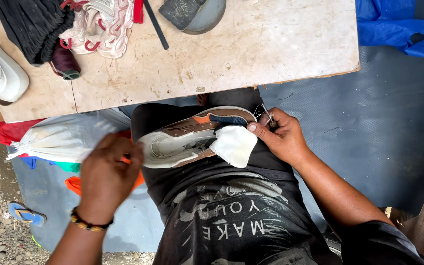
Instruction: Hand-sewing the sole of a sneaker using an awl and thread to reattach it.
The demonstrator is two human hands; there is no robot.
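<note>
Sneaker (192,140) lies sole-side up on my lap, below the wooden table (271,44). My right hand (278,135) pinches thread at its toe end beside a white patch (234,145). My left hand (106,176), blurred, holds nothing I can see. Stitching looks unfinished.

Soft, even daylight fills the scene, bright with no harsh glare. The pale tabletop (251,44) is the brightest area, slightly washed out. Shadows are faint and diffuse, deepest under its near edge. The left hand (106,176) is smeared by motion blur; the right hand (280,137) and the shoe (187,140) look sharp.
</note>
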